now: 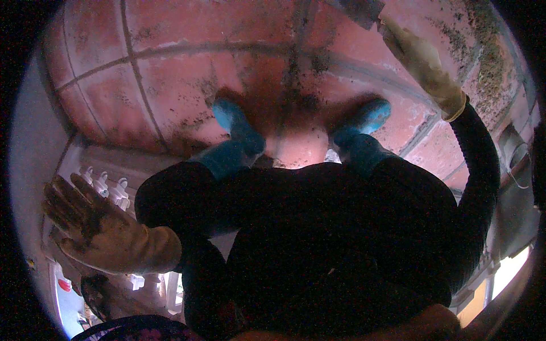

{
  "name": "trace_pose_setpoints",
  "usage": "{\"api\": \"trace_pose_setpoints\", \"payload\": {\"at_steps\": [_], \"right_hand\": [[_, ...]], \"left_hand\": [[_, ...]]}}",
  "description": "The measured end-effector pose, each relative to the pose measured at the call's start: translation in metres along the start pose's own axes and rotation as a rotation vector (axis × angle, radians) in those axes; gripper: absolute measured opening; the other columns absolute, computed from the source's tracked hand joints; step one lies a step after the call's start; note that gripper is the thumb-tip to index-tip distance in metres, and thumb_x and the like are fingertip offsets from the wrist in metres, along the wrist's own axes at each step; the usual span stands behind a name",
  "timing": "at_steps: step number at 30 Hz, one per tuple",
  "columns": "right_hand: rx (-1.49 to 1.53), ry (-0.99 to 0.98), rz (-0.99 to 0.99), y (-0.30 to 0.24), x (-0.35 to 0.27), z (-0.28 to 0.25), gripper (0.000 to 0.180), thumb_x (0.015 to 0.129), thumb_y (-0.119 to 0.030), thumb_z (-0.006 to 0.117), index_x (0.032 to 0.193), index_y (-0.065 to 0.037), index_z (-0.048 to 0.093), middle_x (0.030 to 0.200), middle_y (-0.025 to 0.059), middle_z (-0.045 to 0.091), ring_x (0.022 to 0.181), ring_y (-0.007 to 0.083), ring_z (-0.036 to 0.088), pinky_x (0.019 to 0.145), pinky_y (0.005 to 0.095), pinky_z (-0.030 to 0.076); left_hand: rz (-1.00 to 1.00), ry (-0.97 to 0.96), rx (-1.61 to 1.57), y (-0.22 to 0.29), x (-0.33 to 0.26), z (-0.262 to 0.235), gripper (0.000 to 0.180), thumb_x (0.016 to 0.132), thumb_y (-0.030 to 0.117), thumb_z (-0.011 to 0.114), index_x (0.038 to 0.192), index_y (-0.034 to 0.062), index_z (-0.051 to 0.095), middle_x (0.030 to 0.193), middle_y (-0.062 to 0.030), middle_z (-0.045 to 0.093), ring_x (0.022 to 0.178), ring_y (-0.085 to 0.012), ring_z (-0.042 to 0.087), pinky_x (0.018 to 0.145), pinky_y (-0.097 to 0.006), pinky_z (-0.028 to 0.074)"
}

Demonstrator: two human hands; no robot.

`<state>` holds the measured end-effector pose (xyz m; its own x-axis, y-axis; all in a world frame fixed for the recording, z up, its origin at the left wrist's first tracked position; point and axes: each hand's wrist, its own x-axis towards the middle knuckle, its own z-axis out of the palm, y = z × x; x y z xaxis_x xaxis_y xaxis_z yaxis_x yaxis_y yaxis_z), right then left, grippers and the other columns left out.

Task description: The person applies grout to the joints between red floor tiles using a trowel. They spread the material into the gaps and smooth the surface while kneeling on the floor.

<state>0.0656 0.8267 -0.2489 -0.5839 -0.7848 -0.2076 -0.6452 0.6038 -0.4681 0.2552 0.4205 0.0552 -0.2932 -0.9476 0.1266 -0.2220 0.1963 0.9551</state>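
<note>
My right hand (422,67), in a tan work glove, reaches out to the upper right over the red tiled floor (222,74). Its fingers are closed together around the near end of a flat, dark grey blade-like tool (365,11), which is cut off by the top edge of the view. The tool's handle is hidden by the glove. On the left side, my left hand (111,230) wears a matching glove with dark dirt on palm and fingers. Its fingers are stretched out and hold nothing. Whether it touches the pale wall beside it, I cannot tell.
My blue boots (239,131) stand apart on the tiles. Loose brown dirt (493,71) lies along the right side, with dark smudges across the floor. White fittings (116,190) sit in a row beside my left hand, near the pale wall (34,153).
</note>
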Motion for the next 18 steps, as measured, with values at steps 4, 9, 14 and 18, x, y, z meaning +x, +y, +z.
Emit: {"api": "trace_pose_setpoints", "payload": {"at_steps": [4,9,14,18], "right_hand": [[-0.121,-0.207,0.056,-0.020,-0.011,-0.006,0.047,0.099,-0.025,0.055,0.145,-0.022,0.043,0.090,0.0162,0.068,0.076,0.0380,0.068,0.062,0.0485,0.054],[-0.231,-0.456,-0.058,-0.047,-0.044,0.007,0.054,0.097,-0.020,0.055,0.148,-0.025,0.038,0.081,0.0158,0.065,0.069,0.0378,0.067,0.056,0.0519,0.053],[-0.003,-0.086,-0.139,-0.024,-0.027,0.006,0.053,0.097,-0.019,0.055,0.147,-0.027,0.039,0.086,0.0165,0.066,0.073,0.0400,0.068,0.059,0.0518,0.054],[0.056,-0.100,-0.035,-0.019,-0.001,0.012,0.053,0.098,-0.021,0.054,0.148,-0.029,0.039,0.095,0.0161,0.068,0.077,0.0393,0.070,0.060,0.0490,0.055]], "left_hand": [[-0.001,0.010,0.022,-0.002,0.005,-0.008,0.058,0.104,0.032,0.027,0.153,0.0004,0.029,0.162,-0.0189,0.021,0.151,-0.0368,0.015,0.125,-0.054,0.007],[-0.409,-0.376,-1.011,0.000,0.016,-0.025,0.058,0.104,0.032,0.027,0.153,0.0010,0.028,0.162,-0.0184,0.022,0.151,-0.0360,0.017,0.125,-0.055,0.008],[-0.073,-0.100,-0.176,-0.002,0.007,-0.013,0.059,0.104,0.033,0.027,0.153,0.0013,0.028,0.162,-0.0181,0.023,0.151,-0.0352,0.018,0.124,-0.055,0.007],[0.000,-0.059,0.027,0.001,-0.001,0.000,0.059,0.103,0.032,0.028,0.153,0.0010,0.028,0.162,-0.0186,0.024,0.151,-0.0356,0.017,0.124,-0.055,0.006]]}}
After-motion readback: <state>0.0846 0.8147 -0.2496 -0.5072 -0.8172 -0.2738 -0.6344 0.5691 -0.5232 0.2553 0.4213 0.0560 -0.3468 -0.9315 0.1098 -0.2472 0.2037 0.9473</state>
